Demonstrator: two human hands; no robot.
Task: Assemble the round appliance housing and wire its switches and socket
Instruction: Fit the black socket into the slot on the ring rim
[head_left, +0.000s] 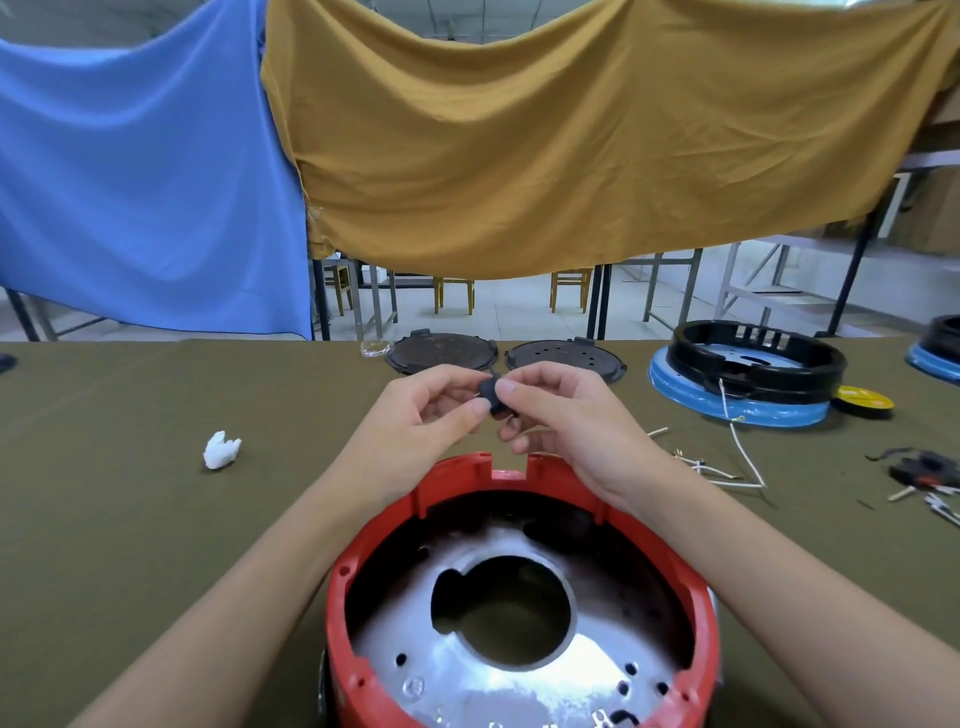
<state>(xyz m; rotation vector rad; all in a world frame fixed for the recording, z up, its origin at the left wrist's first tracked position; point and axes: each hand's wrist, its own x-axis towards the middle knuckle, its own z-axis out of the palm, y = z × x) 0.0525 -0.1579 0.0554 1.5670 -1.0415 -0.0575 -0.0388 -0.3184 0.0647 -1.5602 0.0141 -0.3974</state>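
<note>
I see the fingers (506, 387) of both hands curled around one small black part (493, 396) — it looks like a switch or a socket, but I cannot tell which. The left hand (426, 410) pinches it from the left side, and the right hand (558, 415) pinches it from the right. The part is up in the air, just past the far edge of the red housing (519, 597).

The red housing sits on the desk (130, 493) right in front of me, between the two arms. It is round and open at the top. There is a square notch in its far rim, just under the hands. Inside it I see a shiny metal plate (467, 654) with a big hole in the middle.

Farther out, a small white crumpled thing (222, 450) lies on the desk to the left. Two round black lids (441, 352) lie side by side at the far edge. To the right there is a black ring on a blue base (748, 382), and a white wire (743, 447) hangs out of it onto the desk. A yellow disc (865, 400) lies just beside that base. More loose wires and small black parts (922, 467) lie near the right edge. Blue cloth (145, 182) and mustard cloth (545, 145) hang behind the desk.
</note>
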